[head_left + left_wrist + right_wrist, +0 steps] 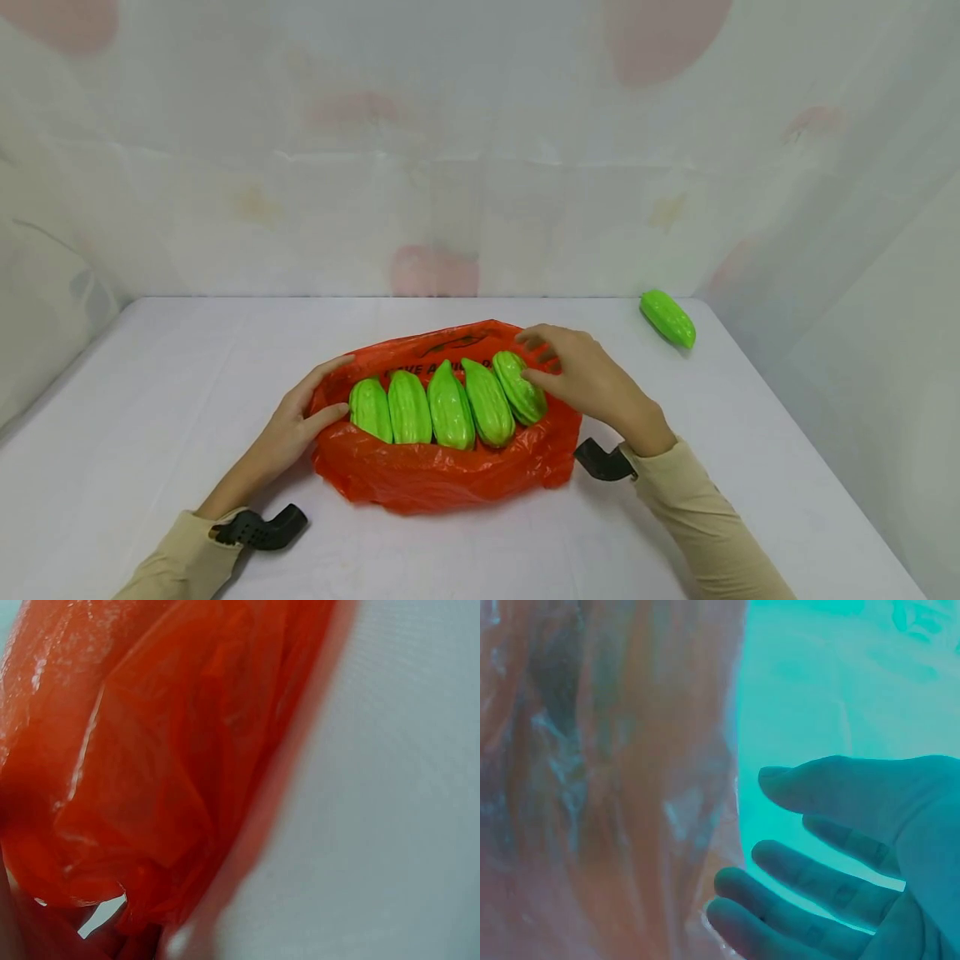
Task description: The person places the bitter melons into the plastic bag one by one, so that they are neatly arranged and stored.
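A red plastic bag (442,483) lies with its mouth open in the middle of the table, dark print on its inner back wall. Several bright green, ridged, oblong vegetables (452,408) with tapered ends sit side by side in it; their exact kind is unclear. My left hand (300,408) grips the bag's left rim, its thumb close to the leftmost vegetable. In the left wrist view, red film (165,750) covers much of that hand. Over the bag's right side is my right hand (585,375), fingers loosely bent and thumb apart, beside the rightmost vegetable (519,387). It holds nothing.
One more green vegetable (667,318) lies at the table's far right corner. The white table (172,375) meets a pale curtain (525,208) with faint pink spots at its back edge. A black wrist mount (262,529) sits on each sleeve.
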The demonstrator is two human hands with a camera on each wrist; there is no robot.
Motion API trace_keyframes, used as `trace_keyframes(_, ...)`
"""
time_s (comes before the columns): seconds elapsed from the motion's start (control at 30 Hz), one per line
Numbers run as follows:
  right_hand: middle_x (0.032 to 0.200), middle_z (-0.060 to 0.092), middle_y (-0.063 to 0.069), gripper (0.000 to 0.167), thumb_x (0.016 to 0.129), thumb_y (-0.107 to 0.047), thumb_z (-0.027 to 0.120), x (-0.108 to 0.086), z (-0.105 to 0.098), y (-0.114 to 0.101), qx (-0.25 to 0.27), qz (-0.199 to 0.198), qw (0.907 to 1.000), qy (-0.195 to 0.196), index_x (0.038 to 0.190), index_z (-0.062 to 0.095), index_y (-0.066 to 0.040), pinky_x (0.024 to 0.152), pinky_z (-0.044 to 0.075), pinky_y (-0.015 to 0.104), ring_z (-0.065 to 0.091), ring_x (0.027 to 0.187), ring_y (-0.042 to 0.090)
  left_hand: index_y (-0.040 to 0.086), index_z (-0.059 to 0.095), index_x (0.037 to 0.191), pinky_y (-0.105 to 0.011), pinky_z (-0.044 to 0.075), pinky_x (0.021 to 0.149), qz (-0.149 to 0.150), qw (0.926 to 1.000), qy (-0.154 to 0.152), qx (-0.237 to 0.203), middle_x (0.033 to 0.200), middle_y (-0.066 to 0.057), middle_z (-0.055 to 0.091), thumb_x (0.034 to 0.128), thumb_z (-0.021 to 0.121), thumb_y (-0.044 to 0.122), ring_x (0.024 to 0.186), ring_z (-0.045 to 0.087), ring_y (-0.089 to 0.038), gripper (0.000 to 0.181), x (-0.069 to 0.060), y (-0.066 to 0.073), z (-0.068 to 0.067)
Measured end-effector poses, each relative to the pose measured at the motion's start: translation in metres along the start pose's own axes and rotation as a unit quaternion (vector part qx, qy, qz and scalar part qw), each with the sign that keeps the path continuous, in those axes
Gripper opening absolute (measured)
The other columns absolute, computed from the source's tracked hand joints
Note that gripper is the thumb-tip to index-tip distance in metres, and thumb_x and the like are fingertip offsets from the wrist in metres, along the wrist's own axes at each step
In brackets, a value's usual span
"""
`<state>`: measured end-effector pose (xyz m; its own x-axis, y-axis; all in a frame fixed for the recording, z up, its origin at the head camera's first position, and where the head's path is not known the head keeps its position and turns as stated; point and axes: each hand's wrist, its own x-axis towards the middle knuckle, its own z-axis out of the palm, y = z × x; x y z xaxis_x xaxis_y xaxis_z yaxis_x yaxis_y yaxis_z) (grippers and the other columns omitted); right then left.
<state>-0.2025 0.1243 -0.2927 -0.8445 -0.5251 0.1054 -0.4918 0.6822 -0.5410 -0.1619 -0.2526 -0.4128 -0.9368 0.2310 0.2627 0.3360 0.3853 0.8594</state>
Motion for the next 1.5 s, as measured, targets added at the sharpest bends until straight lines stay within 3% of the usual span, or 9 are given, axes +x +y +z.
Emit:
trace_keyframes(0.33,0.121,0.068,0.015,0.04,0.089,-0.01,0.073,-0.002,-0.005,0.006,-0.001,-0.068,0.9969,0.04,0.125,0.061,0.0,0.089,0.056,0.044,0.068,0.102,0.029,0.014,0.04,0.15,-0.004,0.034,0.099,0.004,1.0,0.001,-0.002,0.148,-0.018,0.045,0.0976,0.055,0.004,0.124,0.043,0.009,0.056,0.0,0.001,0.0)
trace_keyframes(0.5,0.121,0.068,0.012,0.038,0.089,-0.012,0.074,-0.002,-0.01,0.009,-0.005,-0.082,0.9949,0.059,0.123,0.063,-0.002,0.09,0.055,0.045,0.068,0.105,0.027,0.013,0.04,0.15,-0.004,0.033,0.099,0.006,1.0,0.002,-0.001,0.148,-0.019,0.045,0.0971,0.055,0.003,0.124,0.043,0.01,0.056,0.001,0.001,0.0)
trace_keyframes(0.9,0.126,0.066,0.01,0.04,0.089,-0.012,0.072,-0.004,-0.027,0.03,-0.007,-0.035,0.9961,0.081,0.127,0.061,-0.006,0.091,0.055,0.048,0.066,0.109,0.03,0.013,0.041,0.15,-0.004,0.032,0.099,0.013,0.9999,0.002,0.001,0.147,-0.02,0.046,0.0968,0.055,0.003,0.125,0.043,0.009,0.056,0.001,0.002,0.0)
trace_keyframes(1.5,0.127,0.065,0.015,0.04,0.09,-0.01,0.071,0.002,-0.025,0.059,-0.025,-0.006,0.9952,0.094,0.127,0.06,-0.002,0.09,0.055,0.05,0.065,0.11,0.035,0.013,0.041,0.15,-0.004,0.035,0.098,0.011,0.9999,0.003,-0.006,0.146,-0.018,0.047,0.0968,0.055,0.003,0.123,0.045,0.008,0.056,0.001,0.003,0.001)
